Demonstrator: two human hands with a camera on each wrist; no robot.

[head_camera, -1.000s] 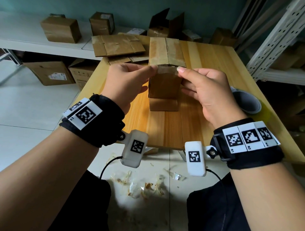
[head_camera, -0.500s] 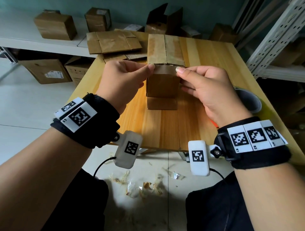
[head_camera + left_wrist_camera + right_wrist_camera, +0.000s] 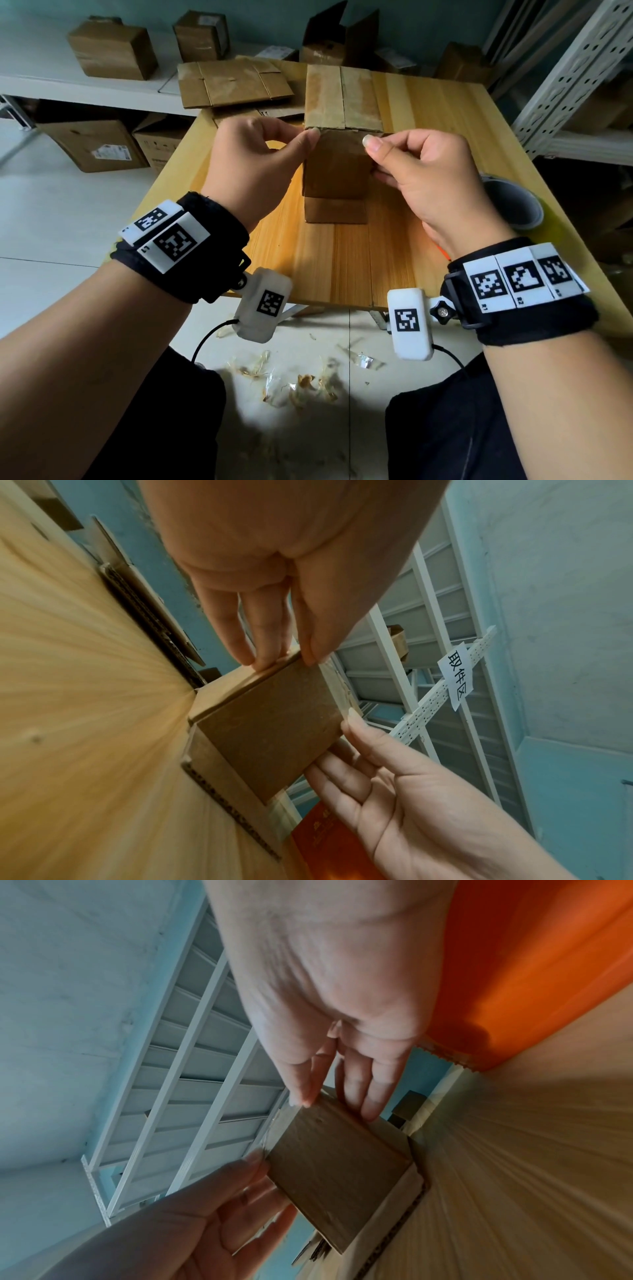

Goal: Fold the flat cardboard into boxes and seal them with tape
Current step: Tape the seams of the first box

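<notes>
A brown cardboard box (image 3: 337, 164) stands upright on the wooden table (image 3: 342, 260), its top flaps folded shut and a bottom flap sticking out toward me. My left hand (image 3: 308, 140) pinches its upper left front corner, thumb on the front edge and fingers on the side wall (image 3: 270, 734). My right hand (image 3: 371, 147) pinches the upper right front corner the same way (image 3: 339, 1167). A strip of clear tape shows along the top front edge in the right wrist view. A tape roll (image 3: 510, 202) lies on the table right of my right hand.
Flat cardboard sheets (image 3: 233, 82) lie at the table's far left. Folded boxes (image 3: 113, 51) stand on the white shelf behind. A white metal rack (image 3: 565, 85) rises at the right. An orange object (image 3: 514, 974) lies under my right wrist. Tape scraps litter the floor (image 3: 291, 380).
Both hands stay pinched on the box's upper front corners. Only the head view has shifted slightly.
</notes>
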